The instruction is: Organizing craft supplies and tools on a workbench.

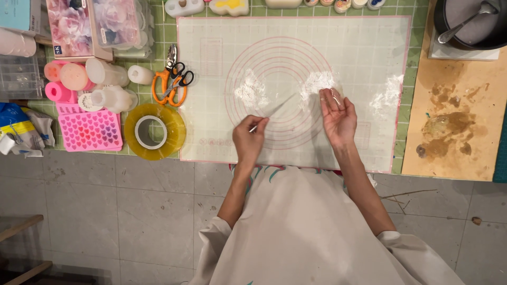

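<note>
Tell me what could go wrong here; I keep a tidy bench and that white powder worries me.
The white powder lies loose on the silicone mat close to both hands, so a sweep of the right hand might spread it. The left hand pinches a thin clear strip that could drag through it. Scissors lie near the mat's edge.

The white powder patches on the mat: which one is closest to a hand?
The middle powder patch, just above the right hand, at its fingertips. The left patch and the one by the mat's right edge lie farther off.
</note>
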